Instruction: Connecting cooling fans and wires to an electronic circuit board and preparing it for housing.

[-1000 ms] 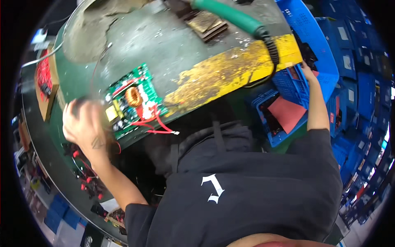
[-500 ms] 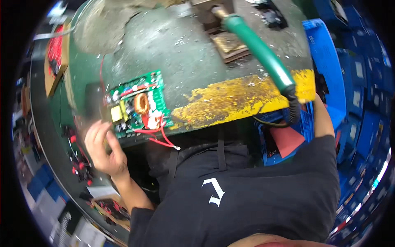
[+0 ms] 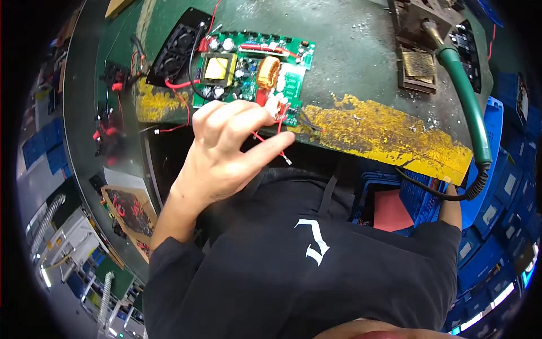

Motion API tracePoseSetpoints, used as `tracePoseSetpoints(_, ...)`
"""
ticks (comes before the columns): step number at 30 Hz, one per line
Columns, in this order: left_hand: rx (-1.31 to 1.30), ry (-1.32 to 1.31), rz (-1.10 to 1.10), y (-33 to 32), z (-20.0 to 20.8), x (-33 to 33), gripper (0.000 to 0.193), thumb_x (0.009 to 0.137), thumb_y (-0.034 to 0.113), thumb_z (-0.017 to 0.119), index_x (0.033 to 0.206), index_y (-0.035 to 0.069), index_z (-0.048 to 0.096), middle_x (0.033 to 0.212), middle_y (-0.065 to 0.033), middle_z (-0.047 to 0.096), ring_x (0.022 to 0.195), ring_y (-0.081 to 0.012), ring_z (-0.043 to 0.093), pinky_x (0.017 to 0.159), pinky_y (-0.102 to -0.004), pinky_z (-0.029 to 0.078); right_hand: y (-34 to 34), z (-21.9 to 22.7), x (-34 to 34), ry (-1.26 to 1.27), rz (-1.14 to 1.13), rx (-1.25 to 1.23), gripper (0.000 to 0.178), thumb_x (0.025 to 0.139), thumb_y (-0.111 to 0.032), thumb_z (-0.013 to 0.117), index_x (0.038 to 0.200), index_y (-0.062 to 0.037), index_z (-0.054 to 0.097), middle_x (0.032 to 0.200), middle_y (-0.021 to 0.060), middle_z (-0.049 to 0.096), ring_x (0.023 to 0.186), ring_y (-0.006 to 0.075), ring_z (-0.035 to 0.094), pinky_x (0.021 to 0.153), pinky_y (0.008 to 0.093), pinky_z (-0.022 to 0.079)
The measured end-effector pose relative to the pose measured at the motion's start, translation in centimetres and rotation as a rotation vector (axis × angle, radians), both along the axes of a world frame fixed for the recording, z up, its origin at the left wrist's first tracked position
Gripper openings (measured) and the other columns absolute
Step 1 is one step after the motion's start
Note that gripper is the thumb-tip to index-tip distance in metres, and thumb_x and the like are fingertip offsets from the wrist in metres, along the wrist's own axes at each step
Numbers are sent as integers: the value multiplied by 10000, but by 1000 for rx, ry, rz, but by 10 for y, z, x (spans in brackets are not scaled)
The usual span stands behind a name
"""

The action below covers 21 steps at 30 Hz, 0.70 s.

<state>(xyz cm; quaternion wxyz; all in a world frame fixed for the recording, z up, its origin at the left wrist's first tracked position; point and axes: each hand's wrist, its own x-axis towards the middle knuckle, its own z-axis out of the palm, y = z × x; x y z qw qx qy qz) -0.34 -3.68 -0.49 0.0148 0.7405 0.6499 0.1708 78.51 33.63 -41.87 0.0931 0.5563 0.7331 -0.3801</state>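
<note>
My left hand [image 3: 231, 138] is at the near edge of a green circuit board [image 3: 293, 85]. Its fingers are bent over that edge, and the thumb stands apart from them beside thin red wires [image 3: 280, 121]. Nothing shows gripped between thumb and fingers. The board carries a copper-wound coil [image 3: 268, 72] and a yellow-wrapped transformer [image 3: 218, 68]. Left of it lies a black panel with fans [image 3: 179, 42], with red and black wires by the board. My right forearm [image 3: 450, 212] goes behind the bench's right corner, beside a blue crate; the hand itself is hidden.
A green-handled soldering iron [image 3: 466, 101] rests in its stand [image 3: 423, 25] at the right, its cable hanging past the bench edge [image 3: 389, 150]. A sponge tray [image 3: 419, 65] sits below the stand. Blue crates [image 3: 492, 130] stand at the right; black-and-red parts [image 3: 107, 133] lie left.
My view has shifted, so the board appears higher and further right. My left hand has moved from the board's left corner to its near edge by the red wires. My right hand remains hidden.
</note>
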Motion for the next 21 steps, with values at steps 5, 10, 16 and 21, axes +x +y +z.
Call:
tracePoseSetpoints(5, 112, 94, -29, -2, -17, 1, 278, 714, 187, 746, 989, 204, 780, 1163, 0, 639, 1130, -199, 569, 969, -392, 409, 20, -1, -13, -18, 26, 51, 600, 961, -370, 616, 1399, -5, 428, 1345, 211, 509, 1234, 308, 524, 1027, 417, 438)
tracePoseSetpoints(10, 143, -112, 66, -12, -21, -7, 292, 660, 152, 783, 951, 147, 794, 1008, 2, 675, 988, -218, 615, 856, -379, 440, 25, 41, 22, 4, 109, 69, 553, 960, -343, 624, 1364, -5, 458, 1301, 198, 536, 1193, 293, 545, 996, 411, 455)
tracePoseSetpoints(16, 180, -133, 24, -2, -18, 16, 298, 655, 124, 819, 946, 69, 783, 835, -7, 619, 799, -211, 602, 761, -360, 465, -46, 44, -16, 73, 72, 97, 496, 958, -311, 634, 1323, -5, 493, 1247, 183, 569, 1145, 276, 571, 960, 404, 474)
tracePoseSetpoints(21, 215, -165, 26, -9, -28, 22, 285, 668, 120, 837, 932, 42, 760, 832, -27, 619, 760, -211, 608, 673, -352, 501, -65, 57, -70, 77, 68, 163, 449, 956, -284, 642, 1288, -5, 522, 1203, 171, 596, 1104, 261, 593, 930, 398, 491)
